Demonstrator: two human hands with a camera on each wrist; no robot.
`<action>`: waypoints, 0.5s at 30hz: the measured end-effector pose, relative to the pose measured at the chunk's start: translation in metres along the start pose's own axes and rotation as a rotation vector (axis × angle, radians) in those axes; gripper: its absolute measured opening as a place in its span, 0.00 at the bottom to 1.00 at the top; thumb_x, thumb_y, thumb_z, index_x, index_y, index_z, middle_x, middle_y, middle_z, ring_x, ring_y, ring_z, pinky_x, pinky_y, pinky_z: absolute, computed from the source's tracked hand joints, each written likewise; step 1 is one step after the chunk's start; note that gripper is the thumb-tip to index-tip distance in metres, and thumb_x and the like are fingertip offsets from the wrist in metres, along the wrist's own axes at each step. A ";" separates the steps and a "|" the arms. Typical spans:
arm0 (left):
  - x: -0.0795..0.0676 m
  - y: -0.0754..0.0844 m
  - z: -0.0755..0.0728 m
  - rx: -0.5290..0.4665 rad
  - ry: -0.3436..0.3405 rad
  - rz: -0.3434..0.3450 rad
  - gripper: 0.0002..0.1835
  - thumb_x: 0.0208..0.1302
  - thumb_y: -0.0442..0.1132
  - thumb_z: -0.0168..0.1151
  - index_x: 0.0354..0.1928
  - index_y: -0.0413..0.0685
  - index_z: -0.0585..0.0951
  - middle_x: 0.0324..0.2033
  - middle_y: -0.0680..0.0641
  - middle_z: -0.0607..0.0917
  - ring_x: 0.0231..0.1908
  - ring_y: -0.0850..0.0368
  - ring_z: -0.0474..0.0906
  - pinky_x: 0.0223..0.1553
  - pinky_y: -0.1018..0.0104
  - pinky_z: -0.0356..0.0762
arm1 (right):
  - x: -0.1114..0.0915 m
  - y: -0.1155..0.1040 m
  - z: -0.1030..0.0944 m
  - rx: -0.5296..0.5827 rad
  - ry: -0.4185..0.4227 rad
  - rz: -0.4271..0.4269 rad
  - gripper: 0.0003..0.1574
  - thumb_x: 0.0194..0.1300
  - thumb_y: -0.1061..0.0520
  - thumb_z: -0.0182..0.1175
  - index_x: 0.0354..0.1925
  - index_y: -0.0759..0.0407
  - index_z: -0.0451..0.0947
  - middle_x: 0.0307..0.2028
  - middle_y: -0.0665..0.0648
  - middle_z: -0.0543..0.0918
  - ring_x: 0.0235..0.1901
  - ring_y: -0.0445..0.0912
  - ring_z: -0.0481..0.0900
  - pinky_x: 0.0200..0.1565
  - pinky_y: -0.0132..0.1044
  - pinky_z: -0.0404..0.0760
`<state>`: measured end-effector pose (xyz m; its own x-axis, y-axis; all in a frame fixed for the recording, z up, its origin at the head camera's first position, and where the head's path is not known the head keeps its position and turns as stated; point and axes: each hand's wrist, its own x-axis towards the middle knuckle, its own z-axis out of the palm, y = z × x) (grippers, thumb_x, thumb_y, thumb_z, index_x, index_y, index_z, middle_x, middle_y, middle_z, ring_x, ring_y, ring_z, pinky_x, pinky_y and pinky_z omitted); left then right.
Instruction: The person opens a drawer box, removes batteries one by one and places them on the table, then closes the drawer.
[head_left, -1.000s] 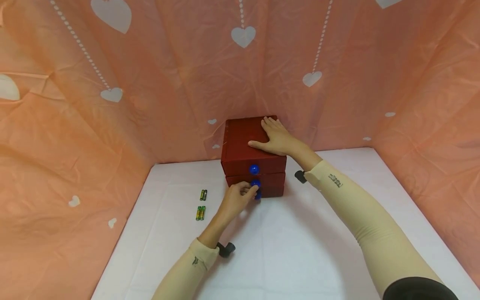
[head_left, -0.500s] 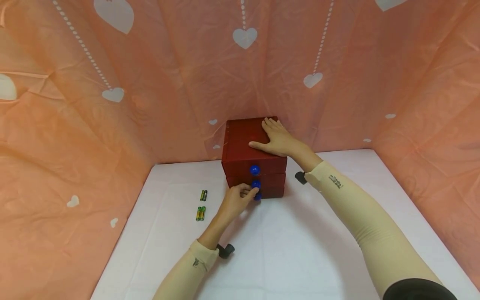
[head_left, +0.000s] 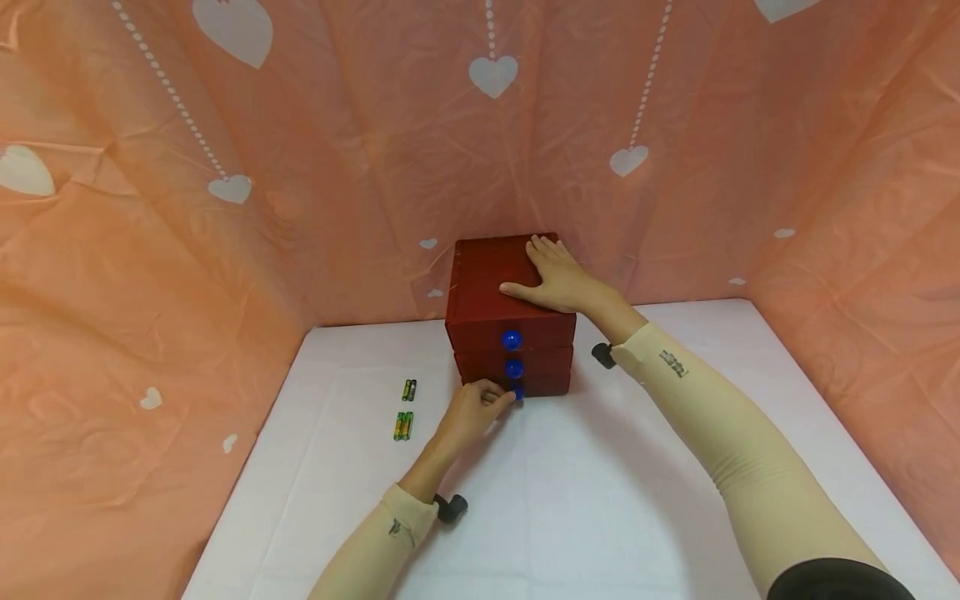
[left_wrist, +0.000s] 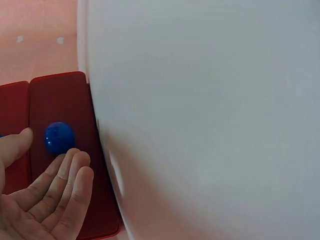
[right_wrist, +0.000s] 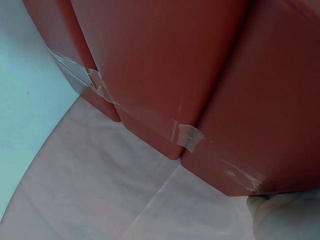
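A dark red drawer box [head_left: 487, 267] with three stacked drawers and round blue knobs stands at the back of the table. My left hand [head_left: 468, 411] is at the lowest drawer [left_wrist: 55, 100]. In the left wrist view the fingertips lie right at its blue knob [left_wrist: 59, 138], with the thumb apart on the other side and the fingers loosely bent. On the box's top rests my right hand [head_left: 557, 279], fingers spread flat toward the back right corner. The right wrist view shows the box's side with strips of clear tape [right_wrist: 190, 136], and a bit of the hand at the lower right corner.
Two pairs of small green-and-black batteries lie on the white table [head_left: 600, 500] left of the box, a nearer pair [head_left: 403, 426] and a farther pair [head_left: 408, 390]. Behind the box hangs a pink curtain [head_left: 375, 167] with white hearts, which also encloses both sides.
My left hand has moved slightly down, from beside the middle knob to the lowest one, so the middle knob shows fully. The right hand stays on the box top.
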<state>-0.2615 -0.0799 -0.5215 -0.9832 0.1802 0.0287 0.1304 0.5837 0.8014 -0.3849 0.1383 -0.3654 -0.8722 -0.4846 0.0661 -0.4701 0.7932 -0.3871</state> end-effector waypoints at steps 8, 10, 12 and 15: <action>0.003 -0.003 0.006 -0.005 -0.044 -0.026 0.17 0.74 0.48 0.71 0.47 0.39 0.87 0.37 0.47 0.90 0.38 0.56 0.85 0.45 0.58 0.88 | 0.000 0.002 0.001 0.004 -0.001 0.002 0.68 0.75 0.23 0.53 0.85 0.69 0.41 0.85 0.69 0.39 0.85 0.60 0.33 0.83 0.51 0.30; 0.005 -0.004 0.007 -0.005 -0.042 -0.019 0.17 0.74 0.48 0.71 0.46 0.39 0.88 0.37 0.47 0.90 0.37 0.56 0.85 0.44 0.58 0.87 | 0.000 0.002 0.001 0.005 0.001 0.001 0.68 0.75 0.24 0.53 0.85 0.69 0.41 0.85 0.69 0.39 0.86 0.60 0.33 0.83 0.51 0.30; 0.006 -0.004 0.008 -0.001 -0.042 -0.013 0.16 0.74 0.48 0.71 0.45 0.38 0.88 0.36 0.47 0.90 0.36 0.57 0.85 0.42 0.59 0.87 | 0.000 0.002 0.001 0.006 0.000 -0.001 0.68 0.75 0.24 0.54 0.85 0.69 0.41 0.85 0.69 0.39 0.86 0.60 0.32 0.83 0.51 0.30; 0.007 -0.003 0.010 0.013 -0.042 -0.011 0.16 0.73 0.47 0.72 0.43 0.38 0.89 0.33 0.48 0.90 0.34 0.57 0.84 0.39 0.62 0.86 | 0.001 0.003 0.002 -0.002 0.000 0.000 0.68 0.75 0.23 0.53 0.85 0.69 0.41 0.85 0.69 0.39 0.86 0.60 0.33 0.83 0.51 0.30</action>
<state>-0.2675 -0.0723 -0.5300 -0.9783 0.2070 -0.0052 0.1219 0.5959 0.7938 -0.3868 0.1391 -0.3683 -0.8724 -0.4843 0.0658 -0.4699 0.7943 -0.3851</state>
